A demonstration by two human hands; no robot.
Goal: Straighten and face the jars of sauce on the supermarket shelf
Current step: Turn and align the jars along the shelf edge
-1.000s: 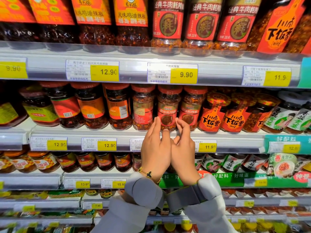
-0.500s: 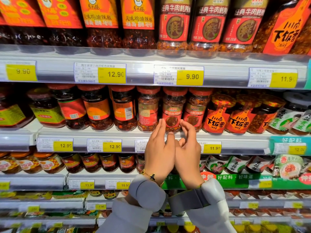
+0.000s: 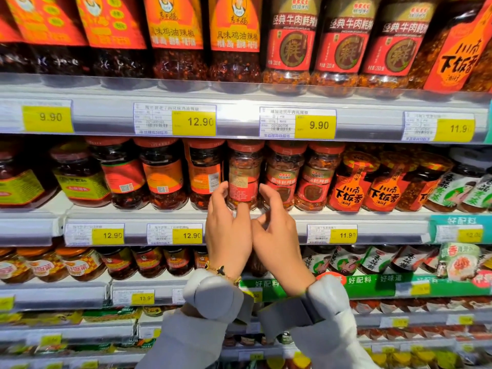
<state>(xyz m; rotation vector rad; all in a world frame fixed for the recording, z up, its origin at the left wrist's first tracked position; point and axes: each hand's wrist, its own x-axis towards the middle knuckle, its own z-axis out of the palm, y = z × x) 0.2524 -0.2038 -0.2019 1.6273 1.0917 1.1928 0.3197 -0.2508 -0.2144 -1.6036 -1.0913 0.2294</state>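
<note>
The jar (image 3: 243, 177) I am working on stands at the front edge of the middle shelf (image 3: 372, 218), a clear, ribbed, rounded glass body packed with coarse red chilli, under a red screw lid. Its glossy label shows small print and a side panel rather than the brand face. Just to its right stands a neighbouring jar (image 3: 285, 179) of the same shape, front label facing out.

My left hand (image 3: 227, 230) reaches up with the wrist low, thumb against the jar's left side and a fingertip touching its base, fingers curled loosely round the glass. My right hand (image 3: 277, 230) is raised beside it, thumb curved toward the jar's right side; whether it touches the glass I cannot tell. The two hands touch at the heels. Grey padded cuffs cover both wrists, and a gold bracelet (image 3: 222, 271) circles the left.
</note>
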